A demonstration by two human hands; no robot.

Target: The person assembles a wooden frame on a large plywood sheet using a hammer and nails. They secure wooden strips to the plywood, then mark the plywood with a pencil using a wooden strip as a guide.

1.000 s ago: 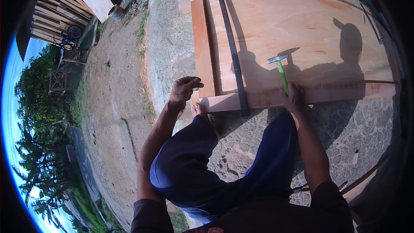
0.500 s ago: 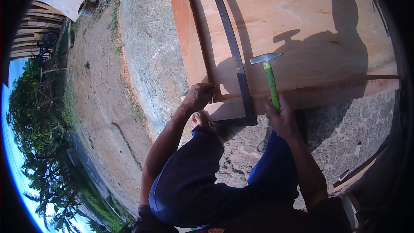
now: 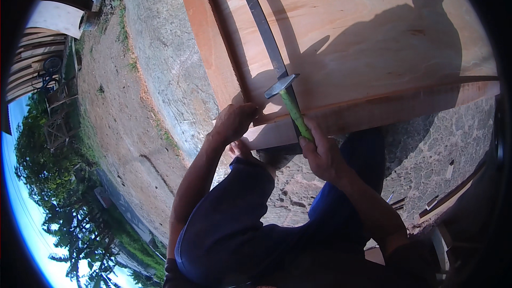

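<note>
Since the earlier frame, the left hand (image 3: 234, 122) has moved from hanging clear of the board to its near corner, fingers curled down on the wood. Right hand (image 3: 322, 154) is clenched around the green handle of the hammer (image 3: 288, 98), whose head hovers over the board (image 3: 341, 37) beside a dark metal bar (image 3: 261, 21).

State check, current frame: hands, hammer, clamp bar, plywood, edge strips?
left hand: shut, fingers pressed on the corner where the strips meet
right hand: shut on hammer handle
hammer: raised, head above the corner
metal bar: lying flat across the panel
plywood panel: flat on the ground
edge strips: lying along the panel's edges
</note>
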